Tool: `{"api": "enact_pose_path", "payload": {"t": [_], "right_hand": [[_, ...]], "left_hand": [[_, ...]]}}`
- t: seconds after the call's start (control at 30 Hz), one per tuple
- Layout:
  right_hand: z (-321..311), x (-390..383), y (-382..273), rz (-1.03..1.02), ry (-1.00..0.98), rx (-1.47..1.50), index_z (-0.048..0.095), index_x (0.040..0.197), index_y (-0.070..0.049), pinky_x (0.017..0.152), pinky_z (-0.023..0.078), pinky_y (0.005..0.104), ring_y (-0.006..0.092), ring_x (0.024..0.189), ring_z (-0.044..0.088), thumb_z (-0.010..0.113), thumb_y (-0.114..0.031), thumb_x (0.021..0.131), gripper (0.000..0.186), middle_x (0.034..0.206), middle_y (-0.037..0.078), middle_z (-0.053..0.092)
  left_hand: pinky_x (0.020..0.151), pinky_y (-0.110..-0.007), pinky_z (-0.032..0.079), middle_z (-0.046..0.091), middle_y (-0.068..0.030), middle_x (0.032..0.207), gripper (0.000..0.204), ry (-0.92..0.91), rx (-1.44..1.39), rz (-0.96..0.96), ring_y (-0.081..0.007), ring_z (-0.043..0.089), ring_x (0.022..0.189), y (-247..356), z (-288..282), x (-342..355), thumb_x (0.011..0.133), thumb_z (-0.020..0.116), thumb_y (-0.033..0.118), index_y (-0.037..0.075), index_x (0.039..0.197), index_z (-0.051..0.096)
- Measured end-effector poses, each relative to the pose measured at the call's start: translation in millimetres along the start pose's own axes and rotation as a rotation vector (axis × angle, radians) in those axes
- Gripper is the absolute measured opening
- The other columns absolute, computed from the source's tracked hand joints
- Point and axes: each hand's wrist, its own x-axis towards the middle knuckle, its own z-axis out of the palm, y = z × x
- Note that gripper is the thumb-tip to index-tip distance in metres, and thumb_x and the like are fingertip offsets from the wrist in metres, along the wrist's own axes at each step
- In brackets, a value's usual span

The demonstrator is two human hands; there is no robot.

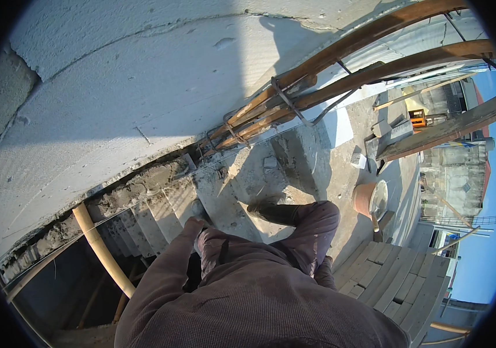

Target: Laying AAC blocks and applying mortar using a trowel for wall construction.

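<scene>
My left hand [196, 224] is beside my left leg, just above the concrete steps [165, 210]. Its fingers are too small and turned away to read, and nothing shows clearly in it. On the other side, part of my right arm [324, 275] comes out past my body by my bent right leg [320, 229]; its hand cannot be made out. A dark boot [275, 213] stands on the rough concrete landing. To the right is an orange-brown bucket [365, 198] with a pale inside and a stick-like handle leaning at its rim.
A pale block wall [143, 81] rises ahead, with long wooden poles [375, 72] and bent metal rods along it. At left a bamboo pole [100, 246] crosses a dark stairwell opening [68, 290]. Grey blocks [395, 281] are stacked at lower right; a plank [451, 130] slants beyond.
</scene>
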Motion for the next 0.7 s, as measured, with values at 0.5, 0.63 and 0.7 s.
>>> {"api": "enact_pose_path", "payload": {"t": [0.5, 0.63, 0.7], "right_hand": [[-6.2, 1.2, 156.5, -0.034, -0.246, 0.138, 0.061, 0.095, -0.015, 0.056, 0.050, 0.0348, 0.0199, 0.071, 0.062, 0.049, -0.029, 0.086, 0.021, 0.082, 0.006, 0.064], [15.2, 33.1, 256.4, -0.193, -0.216, -0.309, 0.063, 0.093, -0.015, 0.058, 0.050, 0.0343, 0.0206, 0.073, 0.063, 0.051, -0.030, 0.086, 0.021, 0.082, 0.006, 0.065], [14.0, 31.7, 298.9, -0.132, -0.064, -0.520, 0.064, 0.092, -0.015, 0.059, 0.050, 0.0340, 0.0210, 0.075, 0.064, 0.052, -0.031, 0.086, 0.021, 0.082, 0.006, 0.066]], "left_hand": [[0.094, -0.038, 0.045, 0.056, -0.0223, 0.121, 0.061, 0.120, -0.162, 0.639, -0.0350, 0.055, 0.112, 370.3, -109.3, -13.0, 0.080, 0.063, 0.034, 0.004, 0.129, 0.045], [0.094, -0.036, 0.045, 0.060, -0.0222, 0.116, 0.055, 0.207, 0.064, 0.400, -0.0339, 0.058, 0.108, 344.2, -107.0, 31.1, 0.077, 0.066, 0.034, 0.002, 0.121, 0.053], [0.077, -0.039, 0.049, 0.068, -0.0148, 0.092, 0.033, -0.174, 0.276, 0.719, -0.0310, 0.064, 0.085, 309.4, -72.0, 52.1, 0.083, 0.062, 0.028, 0.004, 0.105, 0.062]]}}
